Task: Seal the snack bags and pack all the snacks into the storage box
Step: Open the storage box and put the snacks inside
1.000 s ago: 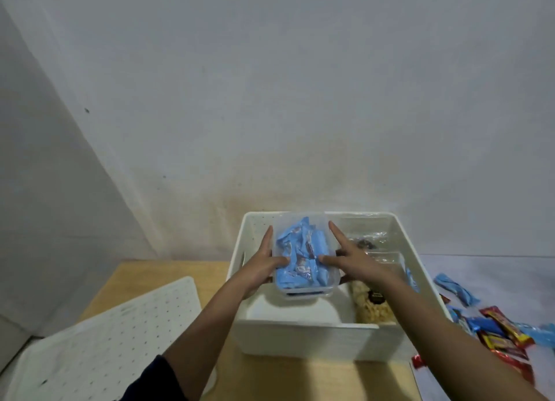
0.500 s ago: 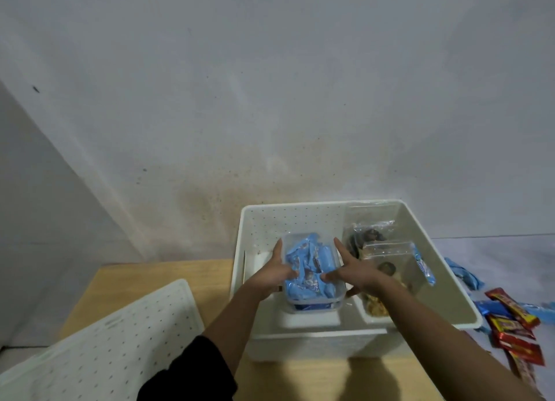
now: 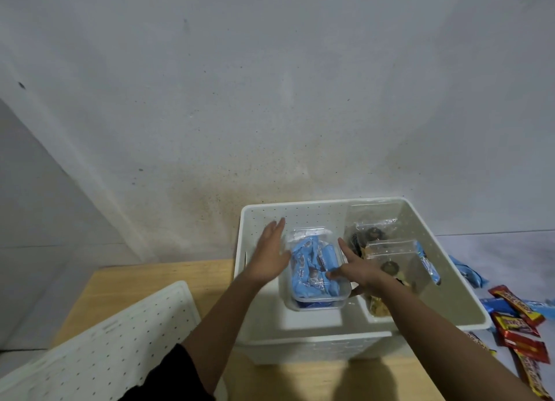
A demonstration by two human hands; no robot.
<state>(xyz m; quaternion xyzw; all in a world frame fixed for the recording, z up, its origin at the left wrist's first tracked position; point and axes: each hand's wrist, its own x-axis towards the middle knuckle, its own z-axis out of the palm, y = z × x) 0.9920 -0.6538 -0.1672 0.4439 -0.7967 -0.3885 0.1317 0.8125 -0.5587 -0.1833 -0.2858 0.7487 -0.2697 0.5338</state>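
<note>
Clear tub of blue snacks set down inside the white storage box (image 3: 300, 217).

The clear tub (image 3: 318, 295) looks light, stiff and a bit slick; its long sides seem the best hold. The left hand (image 3: 270, 256) hangs open beside it, palm inward, fingers spread. The right hand (image 3: 354, 270) lies flat and open on its right edge, gripping nothing.
</note>
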